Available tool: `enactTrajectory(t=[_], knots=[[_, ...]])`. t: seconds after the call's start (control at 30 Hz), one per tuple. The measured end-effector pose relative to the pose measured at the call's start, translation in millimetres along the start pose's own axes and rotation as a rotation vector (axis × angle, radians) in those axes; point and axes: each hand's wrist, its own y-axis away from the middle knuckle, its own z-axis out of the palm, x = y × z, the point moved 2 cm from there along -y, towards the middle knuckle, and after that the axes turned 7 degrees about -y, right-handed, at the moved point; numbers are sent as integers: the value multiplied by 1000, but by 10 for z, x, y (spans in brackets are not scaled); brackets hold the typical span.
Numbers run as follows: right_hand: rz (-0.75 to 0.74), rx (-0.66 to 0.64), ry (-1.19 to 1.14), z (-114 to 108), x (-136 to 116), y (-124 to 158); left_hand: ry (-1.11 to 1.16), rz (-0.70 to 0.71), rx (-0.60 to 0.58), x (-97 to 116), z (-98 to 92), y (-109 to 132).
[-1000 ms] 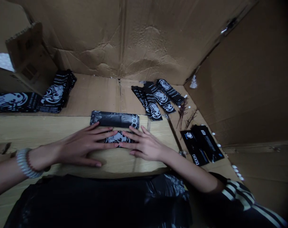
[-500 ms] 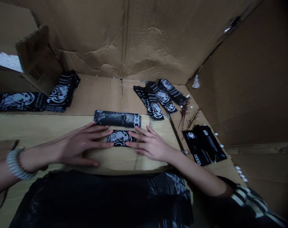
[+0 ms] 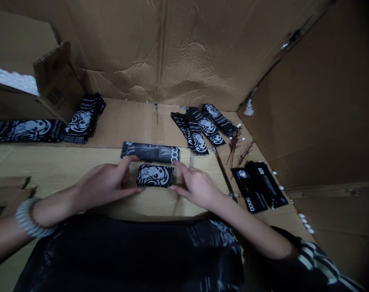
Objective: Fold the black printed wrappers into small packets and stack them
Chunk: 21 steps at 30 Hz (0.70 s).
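Hands (image 3: 103, 184) (image 3: 196, 186) drawn back beside printed packet (image 3: 155, 175)

The pale wooden counter (image 3: 50, 166) ran under both hands, with a sheet of brown cardboard (image 3: 123, 121) lying beyond it. A black printed packet (image 3: 155, 175) lay between the left hand (image 3: 104, 183) and the right hand (image 3: 196, 186), and a long black packet (image 3: 150, 153) lay just ahead of it. Farther ahead on the left sat a stack of packets (image 3: 84, 119); ahead on the right lay fanned packets (image 3: 199, 129). Beyond the right hand lay two black packets (image 3: 257, 186) and thin dark red twigs (image 3: 237, 148).
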Motion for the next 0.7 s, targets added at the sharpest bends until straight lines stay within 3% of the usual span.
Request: enactTrajectory(t=[0.07, 0.23, 0.53, 0.7], knots=[[-36, -33, 43, 22, -127, -45, 54, -29, -55, 70, 50, -67], [-83, -51, 43, 38, -288, -98, 106, -62, -60, 103, 122, -137], [207, -155, -371, -20, -213, -49, 205, -159, -176, 158, 58, -88], [160, -113, -316, -78, -162, -49, -25, -211, -137, 124, -34, -97]])
